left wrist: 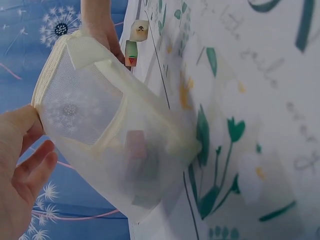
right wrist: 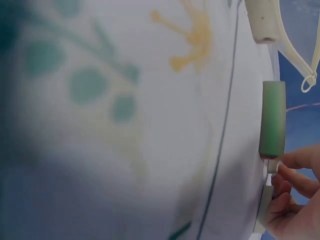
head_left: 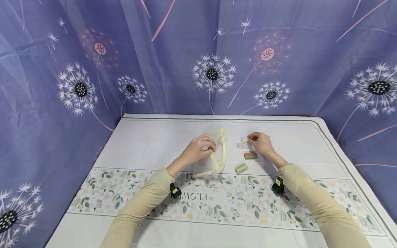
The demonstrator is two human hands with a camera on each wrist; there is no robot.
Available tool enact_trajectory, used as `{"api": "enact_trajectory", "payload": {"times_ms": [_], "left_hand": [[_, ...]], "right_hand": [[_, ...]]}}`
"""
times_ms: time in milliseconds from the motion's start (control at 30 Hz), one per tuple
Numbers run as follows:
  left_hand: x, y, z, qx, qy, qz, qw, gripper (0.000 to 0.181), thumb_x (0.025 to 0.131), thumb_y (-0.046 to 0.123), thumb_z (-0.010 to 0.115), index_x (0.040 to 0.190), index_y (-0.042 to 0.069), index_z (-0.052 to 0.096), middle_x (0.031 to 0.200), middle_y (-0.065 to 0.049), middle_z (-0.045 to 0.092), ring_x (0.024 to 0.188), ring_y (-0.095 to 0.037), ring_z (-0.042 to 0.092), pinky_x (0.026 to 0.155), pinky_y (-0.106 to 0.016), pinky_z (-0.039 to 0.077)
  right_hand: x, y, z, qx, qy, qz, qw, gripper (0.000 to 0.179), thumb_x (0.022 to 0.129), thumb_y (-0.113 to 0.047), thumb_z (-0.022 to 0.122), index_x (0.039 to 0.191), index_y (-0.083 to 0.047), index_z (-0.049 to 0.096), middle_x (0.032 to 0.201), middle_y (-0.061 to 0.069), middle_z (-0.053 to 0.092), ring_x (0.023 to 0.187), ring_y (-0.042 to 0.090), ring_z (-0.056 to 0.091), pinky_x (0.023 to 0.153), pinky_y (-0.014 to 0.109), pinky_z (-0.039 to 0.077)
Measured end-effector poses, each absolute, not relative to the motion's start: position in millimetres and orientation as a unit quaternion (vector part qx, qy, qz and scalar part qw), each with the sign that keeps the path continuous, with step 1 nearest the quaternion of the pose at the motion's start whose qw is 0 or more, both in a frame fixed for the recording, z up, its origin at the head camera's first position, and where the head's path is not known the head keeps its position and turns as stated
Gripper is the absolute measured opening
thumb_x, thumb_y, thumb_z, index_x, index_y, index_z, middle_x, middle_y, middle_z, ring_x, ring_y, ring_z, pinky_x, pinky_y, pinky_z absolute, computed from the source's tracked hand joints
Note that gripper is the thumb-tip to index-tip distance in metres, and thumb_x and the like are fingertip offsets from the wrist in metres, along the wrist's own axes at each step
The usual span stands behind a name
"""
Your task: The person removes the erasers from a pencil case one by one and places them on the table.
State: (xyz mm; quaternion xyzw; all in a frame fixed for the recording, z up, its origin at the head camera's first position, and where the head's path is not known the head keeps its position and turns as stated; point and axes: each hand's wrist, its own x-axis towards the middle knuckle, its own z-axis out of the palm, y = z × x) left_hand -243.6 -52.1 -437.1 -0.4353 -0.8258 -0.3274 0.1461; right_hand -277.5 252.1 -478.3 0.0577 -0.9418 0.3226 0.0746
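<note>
My left hand [head_left: 201, 148] pinches the rim of a translucent mesh pouch [head_left: 219, 153] with pale yellow edging and holds its mouth up. Through the mesh in the left wrist view, a pinkish-red and grey block [left wrist: 135, 145] shows blurred inside. To the right of the pouch, my right hand [head_left: 261, 143] grips the end of a small pale block [head_left: 243, 140] between thumb and fingers. Nearer me lie a pink-and-white block [head_left: 242, 146], a red-brown and green block [head_left: 250, 156] and a beige block [head_left: 241, 168], all small and oblong, like erasers.
The white tablecloth [head_left: 149, 137] has a floral band [head_left: 235, 206] across its front part. Purple dandelion-print curtains [head_left: 173, 69] stand behind the table and along both sides. A dark wrist camera [head_left: 278, 186] hangs beneath the right sleeve, another [head_left: 175, 191] beneath the left.
</note>
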Motion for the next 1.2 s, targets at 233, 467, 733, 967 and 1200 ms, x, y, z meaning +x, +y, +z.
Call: {"api": "enact_trajectory", "payload": {"times_ms": [233, 467, 733, 967, 1200], "left_hand": [[-240.0, -48.6, -438.1, -0.420, -0.832, -0.335, 0.139, 0.017, 0.084, 0.005, 0.058, 0.075, 0.016, 0.065, 0.095, 0.000, 0.068, 0.095, -0.009, 0.058, 0.078, -0.021, 0.050], [-235.5, -46.0, -437.5, -0.408, -0.845, -0.312, 0.148, 0.018, 0.085, 0.005, 0.056, 0.074, 0.017, 0.062, 0.095, 0.002, 0.066, 0.095, -0.009, 0.057, 0.075, -0.021, 0.049], [-233.0, -42.5, -439.4, -0.390, -0.855, -0.306, 0.155, 0.018, 0.086, 0.005, 0.055, 0.074, 0.017, 0.062, 0.096, 0.003, 0.066, 0.096, -0.008, 0.056, 0.077, -0.021, 0.050], [-230.5, -41.1, -441.5, -0.368, -0.865, -0.301, 0.162, 0.018, 0.088, 0.008, 0.055, 0.075, 0.016, 0.063, 0.097, 0.007, 0.065, 0.096, -0.008, 0.056, 0.073, -0.021, 0.049], [-228.6, -38.8, -439.5, -0.365, -0.864, -0.307, 0.159, 0.019, 0.087, 0.006, 0.054, 0.074, 0.016, 0.063, 0.098, 0.004, 0.066, 0.097, -0.009, 0.058, 0.075, -0.022, 0.050]], "right_hand": [[-274.8, 243.3, -474.1, 0.053, -0.936, 0.336, 0.088, 0.023, 0.086, -0.010, 0.054, 0.103, 0.001, 0.064, 0.090, 0.019, 0.066, 0.083, 0.032, 0.063, 0.069, 0.041, 0.052], [-271.6, 231.8, -466.2, 0.090, -0.925, 0.364, 0.064, 0.019, 0.089, -0.011, 0.054, 0.099, -0.002, 0.066, 0.085, 0.016, 0.067, 0.071, 0.023, 0.059, 0.053, 0.025, 0.045], [-269.5, 223.8, -461.2, 0.106, -0.919, 0.377, 0.044, 0.020, 0.090, -0.012, 0.053, 0.101, -0.002, 0.066, 0.086, 0.017, 0.067, 0.068, 0.019, 0.058, 0.051, 0.024, 0.047], [-267.5, 222.4, -461.1, 0.103, -0.919, 0.378, 0.038, 0.018, 0.090, -0.010, 0.053, 0.099, -0.003, 0.066, 0.086, 0.017, 0.067, 0.066, 0.016, 0.056, 0.050, 0.022, 0.045], [-265.9, 220.3, -460.9, 0.105, -0.921, 0.375, 0.022, 0.018, 0.091, -0.011, 0.052, 0.099, -0.003, 0.066, 0.087, 0.017, 0.067, 0.065, 0.015, 0.055, 0.052, 0.024, 0.045]]}}
